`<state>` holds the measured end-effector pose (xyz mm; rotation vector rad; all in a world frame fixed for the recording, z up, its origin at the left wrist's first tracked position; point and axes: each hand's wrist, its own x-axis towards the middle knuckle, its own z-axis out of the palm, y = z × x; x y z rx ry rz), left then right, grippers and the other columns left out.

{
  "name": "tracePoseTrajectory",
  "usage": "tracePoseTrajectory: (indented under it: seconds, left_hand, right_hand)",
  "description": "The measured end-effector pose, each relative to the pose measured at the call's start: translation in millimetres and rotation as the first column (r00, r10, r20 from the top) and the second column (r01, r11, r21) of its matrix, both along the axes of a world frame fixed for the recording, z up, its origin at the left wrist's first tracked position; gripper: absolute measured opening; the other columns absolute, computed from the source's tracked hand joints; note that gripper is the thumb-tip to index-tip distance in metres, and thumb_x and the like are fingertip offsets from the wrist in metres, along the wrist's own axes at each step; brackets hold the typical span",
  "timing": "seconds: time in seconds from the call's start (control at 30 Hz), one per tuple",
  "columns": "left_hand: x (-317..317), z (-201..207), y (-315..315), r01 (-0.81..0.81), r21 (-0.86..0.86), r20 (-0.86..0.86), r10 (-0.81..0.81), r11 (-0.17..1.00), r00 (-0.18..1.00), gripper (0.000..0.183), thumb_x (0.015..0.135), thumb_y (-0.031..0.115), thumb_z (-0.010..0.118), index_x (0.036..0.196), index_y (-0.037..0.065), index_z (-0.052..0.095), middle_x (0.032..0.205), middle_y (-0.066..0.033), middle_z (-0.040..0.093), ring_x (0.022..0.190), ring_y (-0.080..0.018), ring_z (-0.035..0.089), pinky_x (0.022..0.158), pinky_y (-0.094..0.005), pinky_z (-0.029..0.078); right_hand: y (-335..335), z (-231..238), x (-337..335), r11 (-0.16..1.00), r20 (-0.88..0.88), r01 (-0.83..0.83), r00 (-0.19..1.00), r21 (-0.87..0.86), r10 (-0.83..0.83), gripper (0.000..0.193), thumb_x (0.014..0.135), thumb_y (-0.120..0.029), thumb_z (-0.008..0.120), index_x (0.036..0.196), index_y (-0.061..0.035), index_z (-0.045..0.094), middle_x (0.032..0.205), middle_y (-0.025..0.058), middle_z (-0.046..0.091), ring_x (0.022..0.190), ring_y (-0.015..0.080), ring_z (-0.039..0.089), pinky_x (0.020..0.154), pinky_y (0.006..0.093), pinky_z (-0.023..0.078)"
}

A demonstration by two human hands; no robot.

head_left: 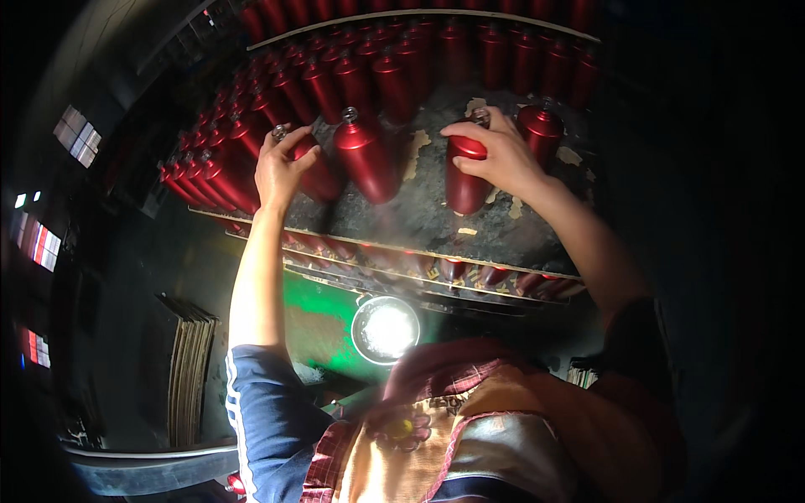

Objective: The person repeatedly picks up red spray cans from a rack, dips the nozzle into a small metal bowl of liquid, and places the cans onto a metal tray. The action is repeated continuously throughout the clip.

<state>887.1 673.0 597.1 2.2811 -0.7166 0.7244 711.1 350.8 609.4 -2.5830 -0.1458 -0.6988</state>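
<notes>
While one red bottle (466,189) was gripped near its top by the right hand (499,155) and another red bottle (319,178) by the left hand (283,169), a third red bottle (367,163) stood between them, with more bottles (320,82) beyond on the dark shelf (528,239).

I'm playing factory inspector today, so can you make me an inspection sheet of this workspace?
Surface: dark, worn board with pale patches
Job's things: many red bottles standing in rows; one middle bottle stands between the hands
Clutter: nothing seen for certain; the patches could be scraps or peeling
Left hand: curled around the top of a left bottle
Right hand: gripping a right bottle near its top
Cables: nothing seen
Surroundings: stacked boards, windows, a glaring round object below
</notes>
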Motion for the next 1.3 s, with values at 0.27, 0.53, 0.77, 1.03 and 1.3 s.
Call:
tracePoseTrajectory:
  seconds: [0.27, 0.53, 0.77, 1.03, 1.3]
  left_hand:
    - [41.5, 3.0, -0.4, 0.062, -0.184, -0.053, -0.073, 0.981, 0.996, 0.034, 0.082, 0.027, 0.078, 0.114, 0.017, 0.074, 0.132, -0.0168, 0.058, 0.118, -0.0282, 0.059, 0.099, -0.0372, 0.048]
    - [77.9, 34.1, -18.5, 0.112, -0.517, -0.514, -0.413, 0.849, 0.752, 0.033, 0.091, 0.015, 0.069, 0.123, 0.005, 0.069, 0.099, 0.0025, 0.070, 0.086, -0.0056, 0.058, 0.078, -0.0194, 0.044]
    - [29.5, 49.2, -18.1, 0.303, -0.578, -0.402, -0.588, 0.758, 0.702, 0.037, 0.091, 0.009, 0.067, 0.127, 0.001, 0.063, 0.066, 0.0069, 0.051, 0.050, -0.0028, 0.038, 0.046, -0.0192, 0.029]
    - [17.2, 60.5, -48.3, 0.453, -0.306, -0.725, -0.513, 0.838, 0.460, 0.062, 0.084, 0.010, 0.077, 0.139, -0.003, 0.050, 0.064, 0.0033, 0.053, 0.047, -0.0040, 0.042, 0.045, -0.0208, 0.031]
    - [17.9, 50.7, -61.6, 0.402, -0.303, -0.718, -0.485, 0.864, 0.499, 0.024, 0.086, 0.011, 0.076, 0.107, 0.002, 0.069, 0.066, 0.0056, 0.056, 0.048, -0.0013, 0.042, 0.044, -0.0186, 0.032]
  right_hand:
    - [-0.8, 1.1, 4.4, 0.999, 0.012, -0.031, 0.999, -0.042, 0.032, 0.046, 0.078, -0.029, 0.075, 0.123, -0.0281, 0.067, 0.137, 0.0174, 0.047, 0.126, 0.0399, 0.046, 0.103, 0.0454, 0.045]
    - [-5.8, 7.8, 70.0, 0.802, 0.021, -0.389, 0.904, 0.453, 0.427, 0.038, 0.083, -0.010, 0.074, 0.121, -0.0125, 0.068, 0.111, 0.0055, 0.058, 0.096, 0.0134, 0.059, 0.085, 0.0275, 0.048]
    - [-22.9, 24.6, -13.9, 0.541, 0.107, -0.248, 0.955, 0.804, 0.278, 0.045, 0.089, -0.003, 0.068, 0.132, -0.0010, 0.056, 0.070, -0.0041, 0.051, 0.048, 0.0036, 0.043, 0.045, 0.0170, 0.031]
    - [-86.3, 53.1, -46.6, 0.695, -0.384, 0.246, 0.922, 0.676, 0.047, 0.094, 0.084, -0.022, 0.075, 0.153, 0.0056, 0.018, 0.068, 0.0037, 0.058, 0.045, 0.0067, 0.050, 0.041, 0.0220, 0.038]
    - [-104.9, 36.8, -20.4, 0.748, -0.402, 0.285, 0.915, 0.600, -0.027, 0.032, 0.092, -0.015, 0.066, 0.120, -0.0023, 0.058, 0.059, 0.0005, 0.055, 0.042, 0.0060, 0.046, 0.040, 0.0212, 0.035]
